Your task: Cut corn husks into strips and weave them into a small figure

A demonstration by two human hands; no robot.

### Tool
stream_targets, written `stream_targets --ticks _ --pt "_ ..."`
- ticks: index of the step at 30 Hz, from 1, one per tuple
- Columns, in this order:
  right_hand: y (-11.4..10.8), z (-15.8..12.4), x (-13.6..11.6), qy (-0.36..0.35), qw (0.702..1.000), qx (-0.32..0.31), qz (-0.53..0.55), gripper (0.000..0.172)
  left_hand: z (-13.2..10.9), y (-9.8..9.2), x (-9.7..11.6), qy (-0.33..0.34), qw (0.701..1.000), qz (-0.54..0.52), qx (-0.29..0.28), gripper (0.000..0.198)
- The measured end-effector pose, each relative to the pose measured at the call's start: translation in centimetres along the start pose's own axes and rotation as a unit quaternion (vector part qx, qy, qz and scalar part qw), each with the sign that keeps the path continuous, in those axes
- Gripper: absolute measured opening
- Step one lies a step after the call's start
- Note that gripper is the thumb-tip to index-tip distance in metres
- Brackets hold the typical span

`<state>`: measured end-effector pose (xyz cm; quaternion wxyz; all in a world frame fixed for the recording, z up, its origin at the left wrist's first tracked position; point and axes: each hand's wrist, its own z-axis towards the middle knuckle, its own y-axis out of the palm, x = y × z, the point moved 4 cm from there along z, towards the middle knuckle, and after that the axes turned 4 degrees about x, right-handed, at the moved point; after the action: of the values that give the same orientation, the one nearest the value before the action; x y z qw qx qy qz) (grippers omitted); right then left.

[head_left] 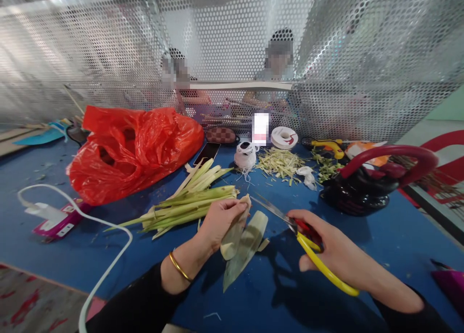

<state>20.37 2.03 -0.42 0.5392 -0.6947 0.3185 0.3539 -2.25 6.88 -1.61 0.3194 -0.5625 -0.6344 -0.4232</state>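
Observation:
My left hand (pixel 219 222) pinches a pale green leaf strip (pixel 243 243) that hangs folded below my fingers, above the blue table (pixel 108 255). My right hand (pixel 326 248) grips yellow and red scissors (pixel 308 238), and their blades point up and left toward the leaf's top end. The blade tips lie just right of my left fingertips. A bundle of long green leaves (pixel 188 200) lies on the table just behind my left hand.
A red plastic bag (pixel 134 147) sits at the left. White thread spool (pixel 245 156), leaf trimmings (pixel 281 161), a tape roll (pixel 284 137) and a yellow glue gun (pixel 328 146) lie behind. A dark basket with a red handle (pixel 366 188) stands right. A white cable (pixel 101 226) curves left. Two people sit beyond the perforated screen.

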Motion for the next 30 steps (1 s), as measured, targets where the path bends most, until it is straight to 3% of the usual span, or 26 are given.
stream_targets --ticks 7,12,18,30 --pt "0.3 -0.1 0.1 -0.025 0.995 -0.008 -0.097 0.07 -0.3 0.4 -0.5 -0.011 0.999 0.015 -0.046 0.015" --pt "1.0 0.0 -0.3 -0.057 0.994 -0.013 -0.091 0.056 -0.1 0.6 -1.2 0.01 0.994 0.057 -0.09 0.016" --pt "1.4 -0.1 -0.6 -0.058 0.997 -0.019 -0.056 0.044 -0.2 0.7 -0.9 0.008 0.992 0.099 -0.082 0.019" --pt "0.8 -0.2 -0.9 -0.12 0.988 -0.006 -0.094 0.037 -0.1 0.7 -1.1 -0.029 0.993 0.05 -0.101 0.014"
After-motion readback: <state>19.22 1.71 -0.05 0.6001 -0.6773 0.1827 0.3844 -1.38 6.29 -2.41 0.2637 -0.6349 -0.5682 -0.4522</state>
